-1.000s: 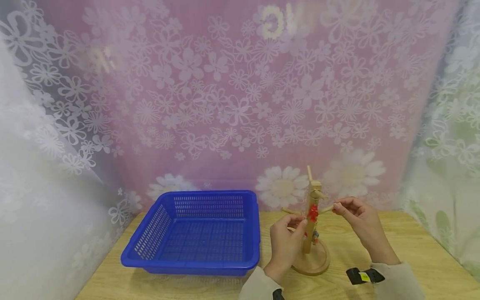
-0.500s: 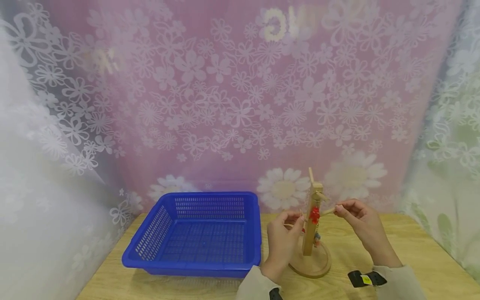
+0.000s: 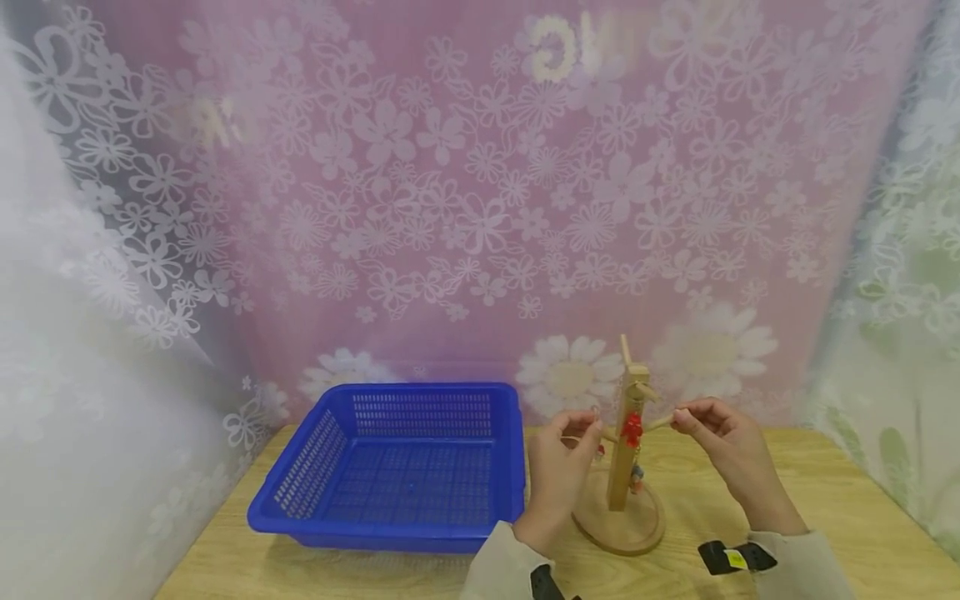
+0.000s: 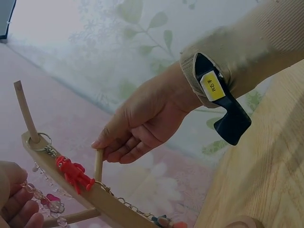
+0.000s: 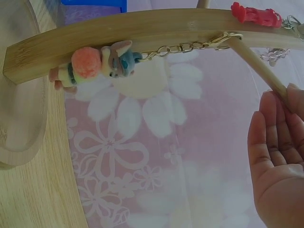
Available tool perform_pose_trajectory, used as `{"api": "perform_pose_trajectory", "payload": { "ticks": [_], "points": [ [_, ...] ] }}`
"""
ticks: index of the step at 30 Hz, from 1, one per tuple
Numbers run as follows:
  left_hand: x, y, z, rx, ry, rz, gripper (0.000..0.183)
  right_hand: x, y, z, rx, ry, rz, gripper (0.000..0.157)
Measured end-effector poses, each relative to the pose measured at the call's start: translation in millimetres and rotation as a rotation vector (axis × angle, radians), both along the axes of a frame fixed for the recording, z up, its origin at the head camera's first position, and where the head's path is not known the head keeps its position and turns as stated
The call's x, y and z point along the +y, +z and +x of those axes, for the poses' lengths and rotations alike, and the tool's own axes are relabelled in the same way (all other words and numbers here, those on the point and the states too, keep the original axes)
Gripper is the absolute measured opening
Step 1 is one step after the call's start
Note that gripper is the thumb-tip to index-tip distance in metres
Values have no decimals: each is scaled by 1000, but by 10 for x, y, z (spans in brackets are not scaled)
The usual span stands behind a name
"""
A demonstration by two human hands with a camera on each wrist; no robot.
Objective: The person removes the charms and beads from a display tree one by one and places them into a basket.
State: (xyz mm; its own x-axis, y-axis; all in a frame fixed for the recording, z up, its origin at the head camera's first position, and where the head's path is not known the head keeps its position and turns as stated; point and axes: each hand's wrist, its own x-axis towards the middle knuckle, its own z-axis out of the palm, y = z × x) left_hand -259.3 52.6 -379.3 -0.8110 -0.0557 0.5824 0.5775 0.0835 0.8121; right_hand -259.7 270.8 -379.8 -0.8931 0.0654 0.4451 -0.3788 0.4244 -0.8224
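A wooden stand (image 3: pixel 619 467) with pegs stands upright on a round base. My right hand (image 3: pixel 727 450) pinches the tip of its right peg (image 5: pixel 259 64) between thumb and fingers. Left of the post, my left hand (image 3: pixel 557 471) pinches a beaded keychain (image 4: pixel 54 205) with clear and pink beads, beside the left peg (image 4: pixel 71 217). A red figure keychain (image 3: pixel 632 429) hangs from the front peg near the top. From the right peg, a gold chain carries a figure with a blue-grey head and an orange ball (image 5: pixel 86 61). Whether the beaded keychain's ring is round the left peg, I cannot tell.
A blue plastic basket (image 3: pixel 386 533) sits left of the stand, close to my left forearm. Both rest on a wood-grain table (image 3: pixel 697 508). Behind hangs a pink flowered curtain (image 3: pixel 465 250), with pale curtains at the sides. Another peg (image 3: pixel 625 350) rises at the top of the post.
My left hand has shifted left, away from the post, with the beaded keychain. My right hand keeps its pinch on the right peg's tip. The head view has shifted slightly.
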Motion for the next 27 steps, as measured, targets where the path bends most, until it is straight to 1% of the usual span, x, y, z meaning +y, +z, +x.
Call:
{"api": "perform_pose_trajectory", "payload": {
  "ticks": [7,11,13,16,20,27],
  "points": [
    [-88,62,-45,40,12,-10,12,4,-10,-12,15,5,-10,26],
    [-162,95,-65,47,10,-25,15,8,-16,-14,12,9,-15,26],
    [-202,115,-76,38,10,-29,16,9,-14,-14,10,11,-17,26],
    [-264,145,-89,3,10,-32,14,9,-11,-15,13,14,-23,26],
    [-371,171,-109,-38,6,-50,14,0,-19,-19,23,17,-34,23],
    [-570,192,-159,-70,-12,-85,14,6,-12,-14,25,25,-35,25]
  ]
}}
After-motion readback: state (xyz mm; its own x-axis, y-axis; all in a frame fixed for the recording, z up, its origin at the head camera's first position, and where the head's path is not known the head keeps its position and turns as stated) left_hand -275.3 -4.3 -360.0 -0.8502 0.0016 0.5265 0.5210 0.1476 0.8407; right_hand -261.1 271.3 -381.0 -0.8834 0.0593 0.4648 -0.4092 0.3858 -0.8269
